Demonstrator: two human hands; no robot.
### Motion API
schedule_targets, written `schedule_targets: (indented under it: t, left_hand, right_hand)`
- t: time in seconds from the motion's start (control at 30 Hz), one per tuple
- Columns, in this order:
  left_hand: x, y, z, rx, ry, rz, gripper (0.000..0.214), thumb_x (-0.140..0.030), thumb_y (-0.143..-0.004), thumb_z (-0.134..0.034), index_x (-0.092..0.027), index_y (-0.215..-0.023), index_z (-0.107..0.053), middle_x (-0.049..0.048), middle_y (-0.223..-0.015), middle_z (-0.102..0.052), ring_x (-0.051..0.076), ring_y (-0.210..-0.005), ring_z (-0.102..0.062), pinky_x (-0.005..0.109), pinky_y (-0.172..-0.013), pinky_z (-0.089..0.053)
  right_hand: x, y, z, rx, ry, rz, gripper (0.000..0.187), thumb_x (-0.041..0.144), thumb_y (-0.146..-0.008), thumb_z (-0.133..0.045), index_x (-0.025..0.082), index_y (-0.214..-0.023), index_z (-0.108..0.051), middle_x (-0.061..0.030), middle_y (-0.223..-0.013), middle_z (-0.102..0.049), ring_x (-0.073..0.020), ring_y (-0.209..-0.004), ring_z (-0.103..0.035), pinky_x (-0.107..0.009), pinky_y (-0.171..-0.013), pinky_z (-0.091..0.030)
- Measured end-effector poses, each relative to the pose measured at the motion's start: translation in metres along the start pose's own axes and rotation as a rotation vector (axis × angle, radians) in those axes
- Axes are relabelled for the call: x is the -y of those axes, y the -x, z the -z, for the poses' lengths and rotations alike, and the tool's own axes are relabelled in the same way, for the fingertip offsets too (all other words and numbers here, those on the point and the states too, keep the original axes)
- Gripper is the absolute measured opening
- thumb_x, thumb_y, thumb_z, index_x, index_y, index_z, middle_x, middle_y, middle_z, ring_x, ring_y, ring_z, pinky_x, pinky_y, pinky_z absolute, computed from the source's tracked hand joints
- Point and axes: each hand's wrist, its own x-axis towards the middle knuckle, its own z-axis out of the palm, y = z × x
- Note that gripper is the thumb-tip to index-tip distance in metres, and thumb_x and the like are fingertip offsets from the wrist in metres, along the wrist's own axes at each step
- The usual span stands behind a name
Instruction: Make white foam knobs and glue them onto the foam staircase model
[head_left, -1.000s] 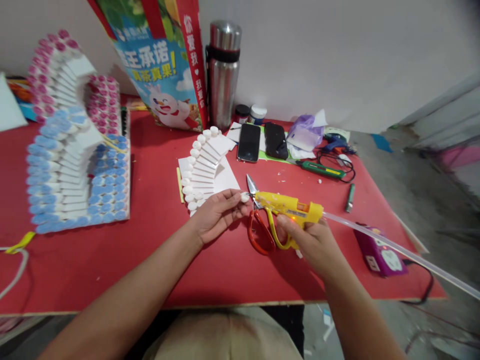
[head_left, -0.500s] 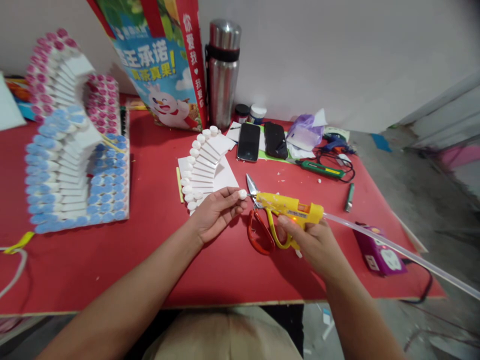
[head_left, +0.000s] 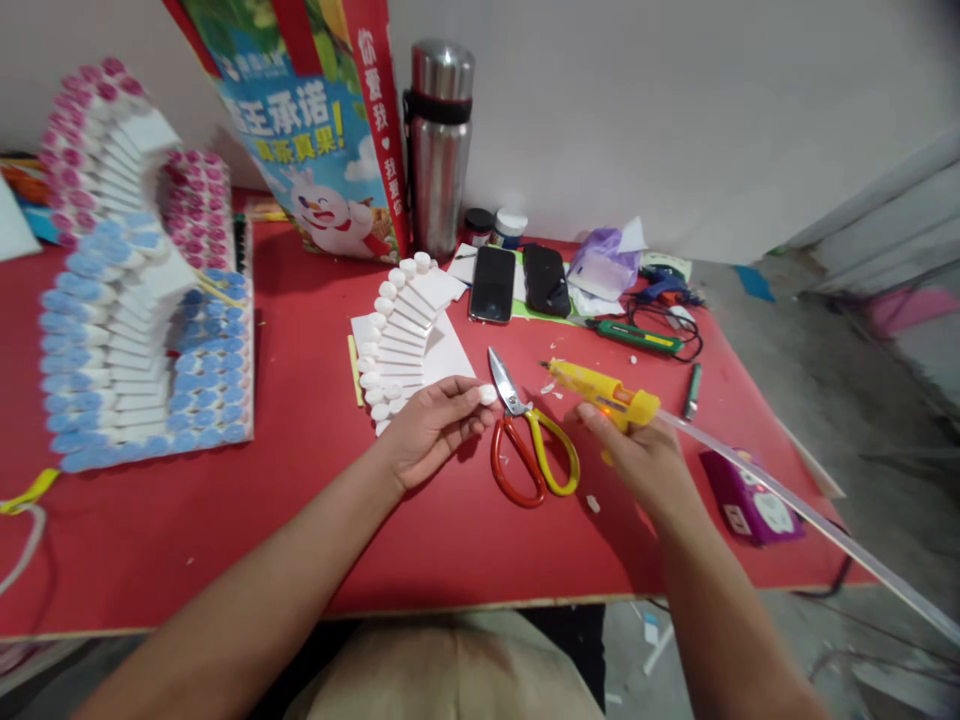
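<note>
Between the thumb and finger of my left hand (head_left: 436, 428) is a small white round piece (head_left: 487, 394), its kind unclear. My right hand (head_left: 637, 455) grips a yellow hot glue gun (head_left: 600, 385), nozzle pointing left and apart from the white piece. A long clear glue stick (head_left: 780, 488) runs out of the gun's back. Scissors (head_left: 525, 425) with one red and one yellow handle lie on the table between my hands. Beyond my left hand, a fan-shaped white piece (head_left: 405, 335) edged with round white knobs rests on white card (head_left: 450, 350).
On the red table (head_left: 300, 530) stand blue (head_left: 150, 350) and pink (head_left: 97, 140) knobbed pieces, a printed bag (head_left: 315, 150) and a steel flask (head_left: 441, 150). Two phones (head_left: 493, 285), a green-handled tool (head_left: 637, 337), a purple box (head_left: 750, 500) and a purple plastic bag (head_left: 604, 262) lie there too.
The glue gun in my right hand has moved right, away from the white piece, uncovering the scissors. My left hand stays in nearly the same place, still pinching the piece.
</note>
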Motion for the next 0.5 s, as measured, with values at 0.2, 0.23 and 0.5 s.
schedule_targets:
  t: [0.2,0.23,0.5]
  left_hand:
    - [0.001,0.001,0.002,0.037,-0.06,-0.046,0.026,-0.021,-0.075,-0.088,-0.011,-0.097,-0.078,0.0063,-0.083,-0.074,0.009,-0.07,-0.067,0.018,-0.067,-0.053]
    - [0.001,0.001,0.002,0.039,-0.078,-0.058,0.026,-0.022,-0.075,-0.088,-0.012,-0.098,-0.079,0.0062,-0.083,-0.074,0.009,-0.071,-0.066,0.019,-0.068,-0.053]
    - [0.001,0.01,-0.007,0.036,-0.495,-0.336,0.013,-0.02,-0.081,-0.081,-0.02,-0.094,-0.083,0.0065,-0.097,-0.074,0.014,-0.085,-0.065,0.024,-0.078,-0.051]
  right_hand:
    - [-0.028,-0.026,0.013,-0.082,0.029,0.004,0.031,0.051,-0.087,-0.07,0.021,-0.082,-0.077,-0.0053,-0.065,-0.07,-0.0236,-0.065,-0.065,-0.032,-0.056,-0.044]
    - [-0.031,-0.027,0.015,-0.097,0.064,0.007,0.034,0.051,-0.086,-0.071,0.021,-0.072,-0.073,-0.0037,-0.055,-0.063,-0.0226,-0.059,-0.062,-0.031,-0.053,-0.041]
    - [-0.046,-0.023,0.022,-0.142,0.243,0.045,0.038,0.056,-0.083,-0.072,0.019,-0.075,-0.068,-0.0032,-0.063,-0.063,-0.0193,-0.057,-0.056,-0.031,-0.055,-0.041]
